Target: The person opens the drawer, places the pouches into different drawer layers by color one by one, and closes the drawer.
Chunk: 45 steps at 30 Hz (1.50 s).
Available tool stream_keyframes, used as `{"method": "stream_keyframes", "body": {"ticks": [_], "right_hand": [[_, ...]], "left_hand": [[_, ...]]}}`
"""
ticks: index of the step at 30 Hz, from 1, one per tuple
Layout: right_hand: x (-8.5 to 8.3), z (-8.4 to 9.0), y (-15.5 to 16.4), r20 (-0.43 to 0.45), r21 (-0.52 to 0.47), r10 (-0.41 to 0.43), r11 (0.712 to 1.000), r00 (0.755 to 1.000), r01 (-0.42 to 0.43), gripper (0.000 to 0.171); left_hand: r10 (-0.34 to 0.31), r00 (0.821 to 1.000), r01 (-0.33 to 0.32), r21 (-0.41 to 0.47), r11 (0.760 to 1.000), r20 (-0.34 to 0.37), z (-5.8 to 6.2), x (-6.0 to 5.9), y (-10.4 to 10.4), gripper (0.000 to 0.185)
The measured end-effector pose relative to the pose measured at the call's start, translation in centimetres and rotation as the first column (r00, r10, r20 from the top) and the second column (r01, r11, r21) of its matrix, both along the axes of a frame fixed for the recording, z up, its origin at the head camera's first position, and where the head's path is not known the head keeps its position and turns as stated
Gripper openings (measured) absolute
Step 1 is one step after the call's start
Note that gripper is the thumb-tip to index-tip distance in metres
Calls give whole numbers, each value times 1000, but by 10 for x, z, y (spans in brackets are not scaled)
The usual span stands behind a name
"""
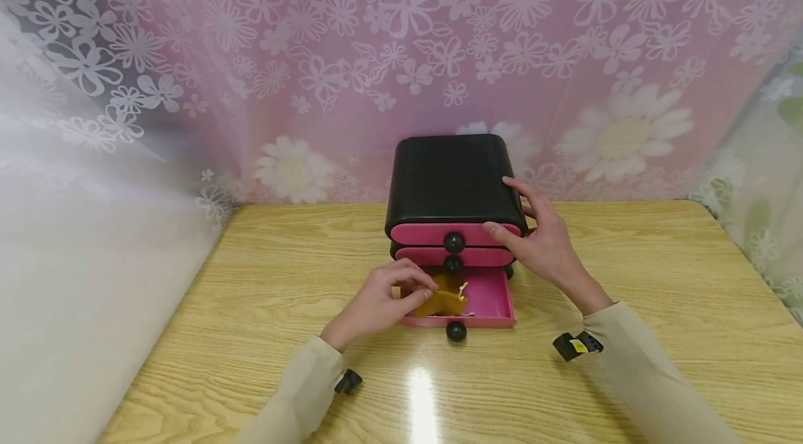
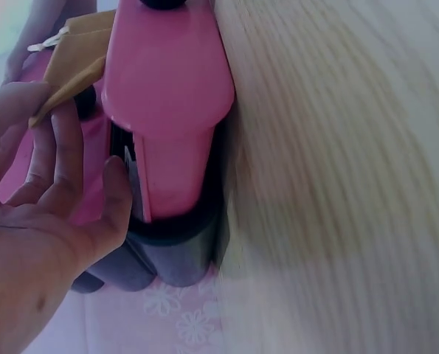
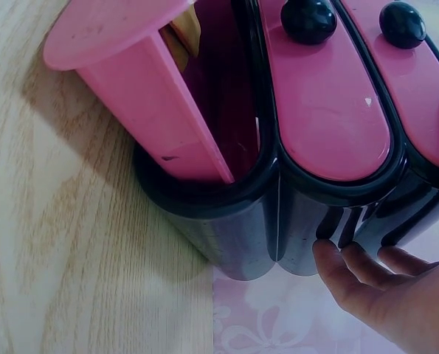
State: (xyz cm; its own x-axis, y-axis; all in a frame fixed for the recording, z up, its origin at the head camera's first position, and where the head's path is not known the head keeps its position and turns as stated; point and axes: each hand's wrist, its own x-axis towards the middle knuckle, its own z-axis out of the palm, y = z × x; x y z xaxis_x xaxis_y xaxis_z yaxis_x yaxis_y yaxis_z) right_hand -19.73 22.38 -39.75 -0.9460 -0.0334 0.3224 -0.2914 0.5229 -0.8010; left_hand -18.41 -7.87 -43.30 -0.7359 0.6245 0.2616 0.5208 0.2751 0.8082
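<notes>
A black mini drawer unit (image 1: 454, 175) with pink drawers stands on the table, its bottom drawer (image 1: 492, 291) pulled out. My left hand (image 1: 379, 297) is over that drawer, pinching the edge of a mustard-yellow drawstring pouch (image 1: 448, 301) between thumb and fingers. In the left wrist view the pouch (image 2: 83, 55) hangs from the fingertips, its pale cord at one end. My right hand (image 1: 546, 238) rests against the unit's right side, fingers spread, with the thumb on the front of the top drawer (image 1: 420, 233). The right wrist view shows its fingertips touching the black side.
The middle drawer (image 1: 420, 257) is closed, like the top one; round black knobs (image 1: 456, 331) stick out from the drawer fronts. Wood-grain table (image 1: 282, 256) surrounds the unit. Behind it hangs a pink flowered curtain (image 1: 351, 81), and a pale sheet (image 1: 81, 242) is at the left.
</notes>
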Motion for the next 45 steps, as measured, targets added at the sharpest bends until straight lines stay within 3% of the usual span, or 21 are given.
{"method": "stream_keyframes", "body": {"ticks": [7,13,25,30,45], "right_hand": [[0,-1,-1,1,-2,-2,1000,1000,2,77],[-1,-1,-1,-16,20,-17,1000,1000,17,76],[-1,-1,-1,-16,18,-14,1000,1000,15,76],[-1,-2,-1,-9,10,-8,1000,1000,8,76],[0,-2,-2,-3,10,-14,1000,1000,14,76]], "left_hand": [[25,998,-28,-52,998,-52,-7,-3,6,11],[54,990,-69,-112,991,-128,-5,-6,6,13],[104,981,-135,-195,972,-161,-1,-6,-2,18],[121,983,-147,-201,968,-138,0,-6,-8,19],[169,969,-196,-141,971,-180,6,-12,-36,19]]}}
